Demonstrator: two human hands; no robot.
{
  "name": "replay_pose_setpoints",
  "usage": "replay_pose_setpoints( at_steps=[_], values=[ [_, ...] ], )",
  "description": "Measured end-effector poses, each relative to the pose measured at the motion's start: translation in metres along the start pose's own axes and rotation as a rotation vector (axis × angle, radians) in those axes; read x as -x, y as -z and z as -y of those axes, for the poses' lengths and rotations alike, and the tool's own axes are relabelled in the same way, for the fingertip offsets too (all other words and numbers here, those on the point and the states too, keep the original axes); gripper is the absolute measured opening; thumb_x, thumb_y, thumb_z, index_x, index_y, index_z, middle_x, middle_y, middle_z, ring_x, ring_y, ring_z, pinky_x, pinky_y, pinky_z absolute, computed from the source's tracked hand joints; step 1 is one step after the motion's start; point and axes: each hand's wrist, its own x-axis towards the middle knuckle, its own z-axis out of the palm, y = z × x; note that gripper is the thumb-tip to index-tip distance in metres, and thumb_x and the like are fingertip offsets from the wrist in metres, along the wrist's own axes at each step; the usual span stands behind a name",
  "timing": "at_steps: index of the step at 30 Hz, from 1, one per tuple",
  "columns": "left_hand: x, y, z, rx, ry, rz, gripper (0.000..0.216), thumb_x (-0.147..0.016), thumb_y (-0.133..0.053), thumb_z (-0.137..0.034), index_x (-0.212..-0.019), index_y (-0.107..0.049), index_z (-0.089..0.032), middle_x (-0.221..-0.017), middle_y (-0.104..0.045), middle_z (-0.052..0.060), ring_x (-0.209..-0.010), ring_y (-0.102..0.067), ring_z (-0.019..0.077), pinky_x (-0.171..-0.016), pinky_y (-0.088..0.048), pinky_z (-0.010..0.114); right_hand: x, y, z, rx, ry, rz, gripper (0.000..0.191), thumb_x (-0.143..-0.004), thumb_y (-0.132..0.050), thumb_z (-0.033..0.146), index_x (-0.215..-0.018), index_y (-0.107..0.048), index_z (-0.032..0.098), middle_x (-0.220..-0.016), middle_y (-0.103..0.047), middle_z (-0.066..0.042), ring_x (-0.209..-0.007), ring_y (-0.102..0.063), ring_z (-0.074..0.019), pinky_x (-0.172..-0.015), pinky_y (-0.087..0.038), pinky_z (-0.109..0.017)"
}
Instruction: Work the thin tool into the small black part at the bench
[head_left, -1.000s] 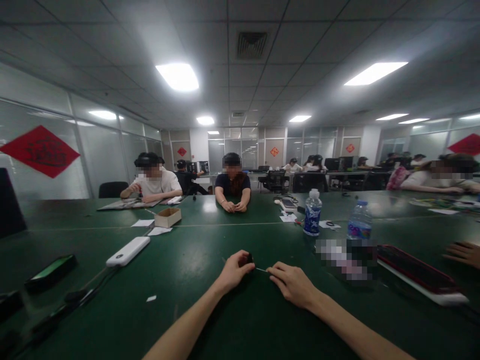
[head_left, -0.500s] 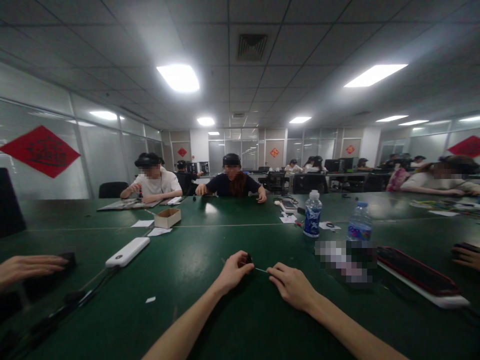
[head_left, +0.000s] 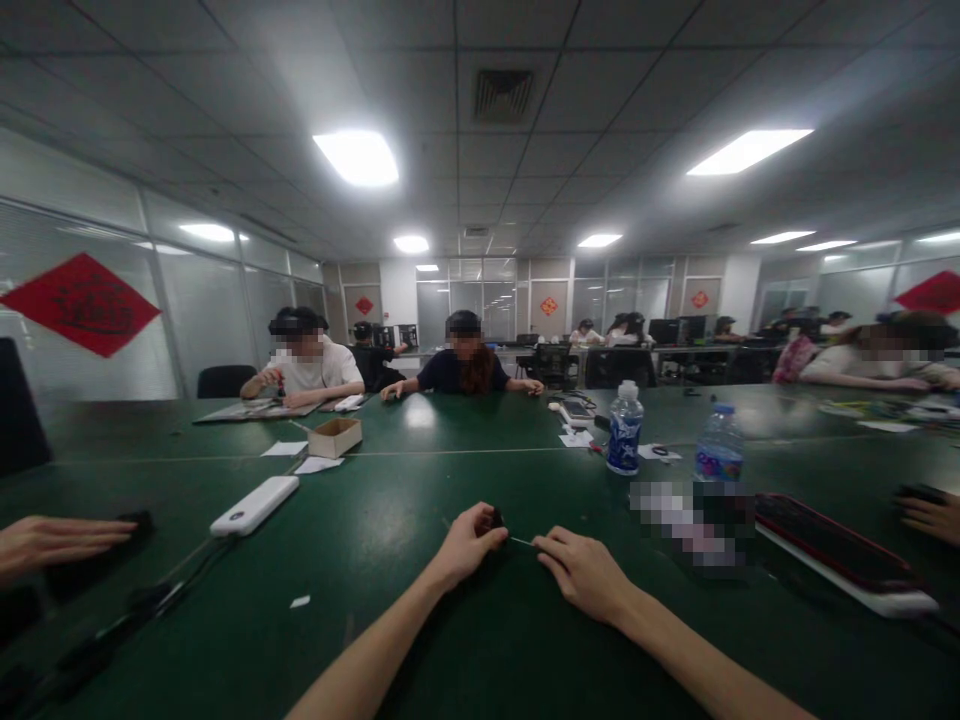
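Note:
Over the green table (head_left: 390, 650), my left hand (head_left: 472, 542) is closed around a small black object (head_left: 496, 518), mostly covered by the fingers. My right hand (head_left: 577, 572) lies just to its right, its fingers pinched on the end of a thin, light metal rod (head_left: 521, 541). The rod spans the short gap between the two hands, its left end close to the black object. Whether rod and object touch, I cannot tell.
A white power bank (head_left: 255, 505) with cables lies left, near a small cardboard box (head_left: 335, 437). Two bottles, one a blue-labelled bottle (head_left: 625, 430), stand right, with a red-edged phone (head_left: 840, 540) on a white slab. Co-workers' hands (head_left: 64, 545) reach in from both sides.
My hands, the rod and the black object hold almost the same position. Across the table, a person's hands have spread further apart and lower. The co-workers' hands at both sides have shifted slightly.

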Motion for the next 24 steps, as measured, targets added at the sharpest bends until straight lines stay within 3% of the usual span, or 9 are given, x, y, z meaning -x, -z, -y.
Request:
replay_pose_setpoints(
  at_steps=[8,24],
  values=[
    [0.004,0.0,-0.007,-0.018,0.012,0.005,0.02,-0.078,-0.059,-0.024,-0.093,-0.054,-0.013,-0.089,-0.059,0.006,-0.081,-0.057,0.0169,-0.073,-0.047,0.03,0.0,-0.001,-0.002,-0.023,0.007,-0.008,0.032,-0.093,-0.036,0.028,-0.112,-0.061,0.02,-0.101,-0.06,-0.007,-0.081,-0.059,-0.0165,-0.072,-0.048,-0.027],
    [0.001,0.001,0.004,0.004,-0.006,0.002,0.023,-0.076,-0.061,-0.027,-0.094,-0.055,-0.013,-0.091,-0.06,0.007,-0.083,-0.058,0.0185,-0.072,-0.048,0.032,-0.001,0.0,0.001,-0.002,-0.01,-0.005,0.032,-0.093,-0.036,0.028,-0.112,-0.061,0.022,-0.103,-0.061,-0.006,-0.083,-0.06,-0.0162,-0.073,-0.046,-0.026]
  ],
)
